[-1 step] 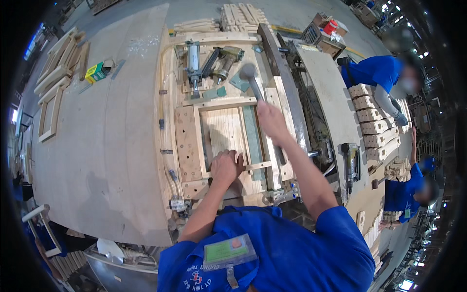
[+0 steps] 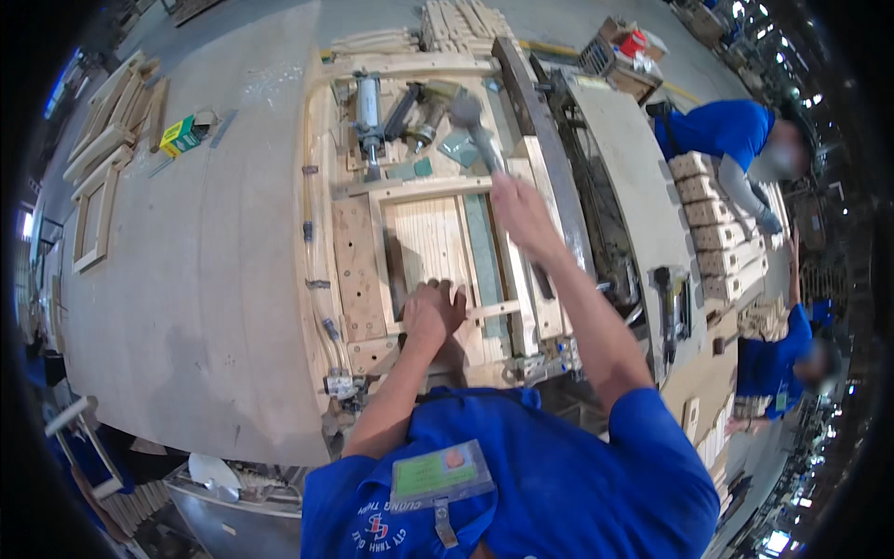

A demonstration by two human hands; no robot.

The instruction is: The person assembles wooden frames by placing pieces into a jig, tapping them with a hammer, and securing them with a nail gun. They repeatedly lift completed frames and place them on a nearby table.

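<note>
My right hand (image 2: 523,216) is closed round the handle of a mallet (image 2: 467,112). Its grey head is raised beyond the far rail of a light wooden frame (image 2: 428,191). The frame lies in a wooden jig (image 2: 358,265) on the bench, around a pale wooden panel (image 2: 424,238). At the frame's near side, my left hand (image 2: 436,312) rests with fingers spread over the near rail and the panel's edge. A green strip (image 2: 482,247) runs beside the panel, inside the frame.
An air cylinder (image 2: 369,112) lies past the frame, near a nail gun (image 2: 424,116). A dark metal beam (image 2: 549,149) borders the jig's right side. Finished frames (image 2: 98,210) and a yellow-green box (image 2: 182,137) sit on the left. Two people in blue work at right beside stacked wooden parts (image 2: 717,214).
The mallet and my right hand have shifted slightly up and to the left. My left hand stays at the frame's near side.
</note>
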